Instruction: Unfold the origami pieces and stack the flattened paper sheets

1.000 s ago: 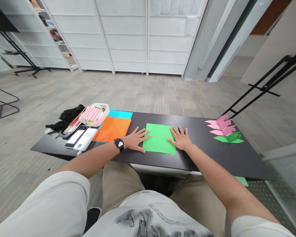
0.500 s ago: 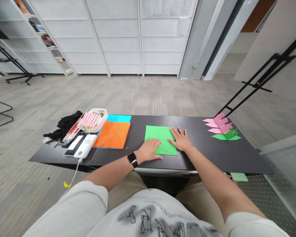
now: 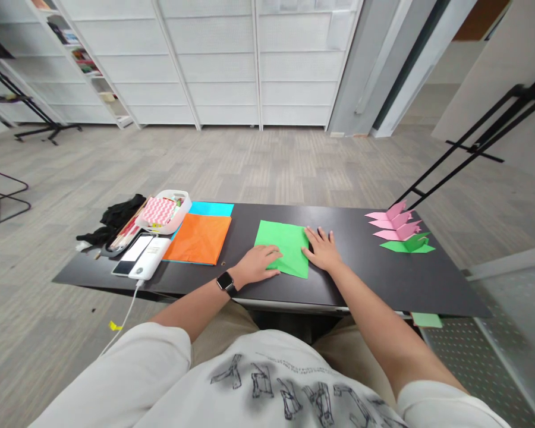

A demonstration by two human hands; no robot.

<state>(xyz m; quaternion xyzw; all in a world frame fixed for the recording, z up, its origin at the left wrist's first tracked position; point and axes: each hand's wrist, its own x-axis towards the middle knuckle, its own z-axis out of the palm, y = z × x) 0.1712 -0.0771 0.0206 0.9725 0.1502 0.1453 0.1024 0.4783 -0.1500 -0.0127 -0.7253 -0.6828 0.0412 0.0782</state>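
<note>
A green square of paper [image 3: 289, 244] lies flat on the dark table [image 3: 352, 285] in front of me. My left hand [image 3: 256, 264], below a black watch, rests on the paper's lower left part, palm down with the fingers stretched out. On the paper's right edge lies my right hand [image 3: 323, 249], its fingers spread, the palm mostly on the table. Neither hand grips anything. Folded pink paper figures [image 3: 395, 220] and a green one [image 3: 412, 244] stand in a row at the right.
Orange sheets [image 3: 200, 238] lie over blue paper [image 3: 211, 208] at the left. Beyond them are a white basket [image 3: 185, 208], a white power bank [image 3: 149, 258] with a cable, a phone [image 3: 134, 255] and black cloth [image 3: 116, 217]. A black stand [image 3: 450, 151] rises behind the table's right end.
The green paper has shifted slightly left and turned a little. My left hand has moved left with it, while my right hand now covers less of the paper.
</note>
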